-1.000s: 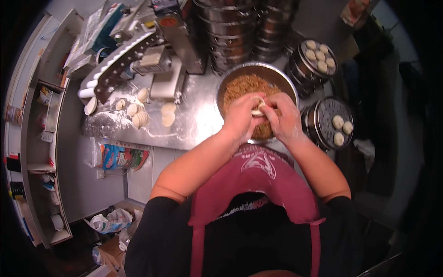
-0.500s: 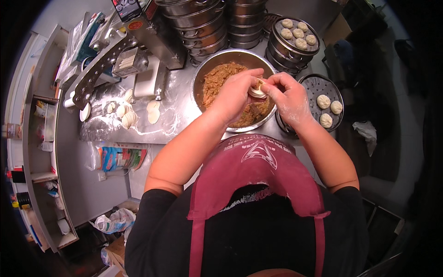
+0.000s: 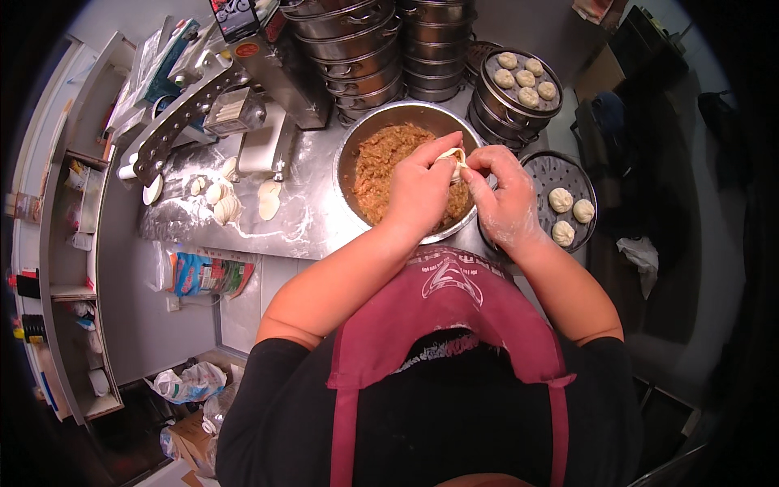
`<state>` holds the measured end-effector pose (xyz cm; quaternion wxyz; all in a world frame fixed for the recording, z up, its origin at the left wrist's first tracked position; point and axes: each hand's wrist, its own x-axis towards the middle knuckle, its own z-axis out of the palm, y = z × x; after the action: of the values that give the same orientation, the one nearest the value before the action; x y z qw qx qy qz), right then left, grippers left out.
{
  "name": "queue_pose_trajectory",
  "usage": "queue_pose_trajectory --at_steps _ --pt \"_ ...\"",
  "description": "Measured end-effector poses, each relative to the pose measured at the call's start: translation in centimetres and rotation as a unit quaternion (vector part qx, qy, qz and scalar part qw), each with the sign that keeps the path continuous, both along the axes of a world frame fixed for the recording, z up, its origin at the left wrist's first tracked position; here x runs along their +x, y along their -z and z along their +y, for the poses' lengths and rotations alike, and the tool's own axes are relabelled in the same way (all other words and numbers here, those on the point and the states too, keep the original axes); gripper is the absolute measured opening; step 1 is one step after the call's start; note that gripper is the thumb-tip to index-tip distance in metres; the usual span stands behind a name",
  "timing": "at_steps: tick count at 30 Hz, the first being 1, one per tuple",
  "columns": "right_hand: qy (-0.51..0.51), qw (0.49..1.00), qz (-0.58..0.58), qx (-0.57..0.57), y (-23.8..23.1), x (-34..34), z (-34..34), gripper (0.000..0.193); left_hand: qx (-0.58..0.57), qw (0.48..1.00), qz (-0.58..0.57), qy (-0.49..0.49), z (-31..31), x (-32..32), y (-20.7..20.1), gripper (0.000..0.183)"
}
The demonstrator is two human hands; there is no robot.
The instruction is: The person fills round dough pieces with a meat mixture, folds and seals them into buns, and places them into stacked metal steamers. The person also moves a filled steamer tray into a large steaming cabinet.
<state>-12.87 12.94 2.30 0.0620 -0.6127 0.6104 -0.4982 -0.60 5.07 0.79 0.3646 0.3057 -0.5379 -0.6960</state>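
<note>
Filling (image 3: 385, 166) lies in a steel bowl (image 3: 406, 114) on the worktop (image 3: 272, 233). Just above it, the left hand (image 3: 422, 187) cradles a part-closed bun (image 3: 452, 155) while the right hand (image 3: 506, 193) narrowly pinches its edge. Six buns (image 3: 525, 79) sit in the far steamer (image 3: 501, 109), three more in the near steamer (image 3: 578, 180), right of the right hand. Wrappers (image 3: 225, 208) lie left of the bowl.

Forearms (image 3: 341, 276) angle inward across the table's (image 3: 312, 187) near edge. Left hand (image 3: 423, 185) cupped, right hand (image 3: 505, 195) pinching, its wrist (image 3: 522, 231) dusted white. Left thumb probably bent; partly hidden.
</note>
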Motion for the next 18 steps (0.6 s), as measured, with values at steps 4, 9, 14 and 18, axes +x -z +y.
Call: queue_pose_trajectory --at_steps 4,9,14,18 --pt "-0.058 0.932 -0.326 0.149 -0.9 -0.5 -0.6 0.016 -0.067 0.996 -0.052 0.010 -0.3 0.5 -0.6 0.038" --pt "-0.041 0.999 0.002 0.032 -1.8 -1.1 -0.1 0.012 0.005 0.997 -0.032 0.073 -1.1 0.4 -1.1 0.041" --pt "-0.078 0.990 -0.043 0.111 -2.6 -1.6 -0.1 0.015 0.015 0.989 -0.054 0.135 -1.5 0.7 -1.4 0.042" --pt "-0.089 0.989 0.007 0.116 -3.0 -2.1 -0.1 0.013 0.075 0.986 -0.037 0.147 -1.6 0.7 -1.7 0.041"
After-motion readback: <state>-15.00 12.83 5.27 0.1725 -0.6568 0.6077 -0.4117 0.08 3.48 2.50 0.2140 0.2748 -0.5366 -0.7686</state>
